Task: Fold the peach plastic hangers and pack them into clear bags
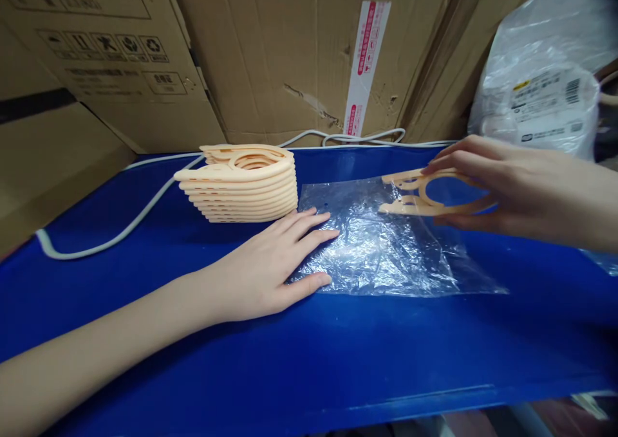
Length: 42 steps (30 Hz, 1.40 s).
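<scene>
A clear plastic bag (386, 244) lies flat on the blue table (338, 360). My left hand (270, 263) rests on the bag's left edge, fingers stretched out flat. My right hand (502, 192) grips a peach-coloured plastic piece (415, 195) with a round cut-out, held just above the bag's far right part. A stack of several of the same peach pieces (241, 183) stands on the table just beyond my left hand.
Brown cardboard boxes (290, 57) wall off the back and left. A white cable (145, 212) runs along the table's far edge and curves left. A white plastic sack with labels (541, 96) sits at the back right.
</scene>
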Available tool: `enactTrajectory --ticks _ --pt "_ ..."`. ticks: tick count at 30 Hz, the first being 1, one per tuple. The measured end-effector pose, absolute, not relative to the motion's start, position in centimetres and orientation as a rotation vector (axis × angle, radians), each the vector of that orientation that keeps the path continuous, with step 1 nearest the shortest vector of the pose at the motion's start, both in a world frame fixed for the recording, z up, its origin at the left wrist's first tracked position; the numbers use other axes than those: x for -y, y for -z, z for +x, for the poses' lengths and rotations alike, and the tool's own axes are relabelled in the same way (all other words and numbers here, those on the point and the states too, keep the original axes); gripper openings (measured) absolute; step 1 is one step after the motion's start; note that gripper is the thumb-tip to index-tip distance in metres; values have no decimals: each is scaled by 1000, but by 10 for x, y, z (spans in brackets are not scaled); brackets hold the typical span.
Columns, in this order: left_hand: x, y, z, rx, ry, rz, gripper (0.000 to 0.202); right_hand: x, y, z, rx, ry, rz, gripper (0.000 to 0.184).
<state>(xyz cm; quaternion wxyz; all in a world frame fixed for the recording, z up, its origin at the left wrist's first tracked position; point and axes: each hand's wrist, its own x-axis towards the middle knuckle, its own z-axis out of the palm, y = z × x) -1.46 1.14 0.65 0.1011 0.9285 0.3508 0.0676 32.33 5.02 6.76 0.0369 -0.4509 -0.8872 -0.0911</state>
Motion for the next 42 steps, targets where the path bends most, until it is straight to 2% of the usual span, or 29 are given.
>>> enactTrajectory --ticks 2,7,13,16,22,33,42 --pt "-10 -6 -14 -1027 -201 2748 57 -50 -68 324 2742 223 -1361 55" --pt "-7 -6 -11 -987 -196 2743 57 -49 -65 319 2817 -258 -1378 57" --pt "-6 -8 -11 -981 -186 2765 57 -51 -53 300 2788 -390 -1324 59" --pt "-6 -7 -11 -981 -202 2777 57 -56 -46 300 2766 -350 -1275 59" --pt "-4 -8 -11 -933 -218 2771 56 -66 -43 321 2894 25 -1306 60" --pt "-2 -9 -2 -725 -243 2811 53 -60 -32 305 2739 -101 -1229 66" --pt "-2 -12 1 -683 -188 2884 49 -64 -32 315 2763 -25 -1231 65"
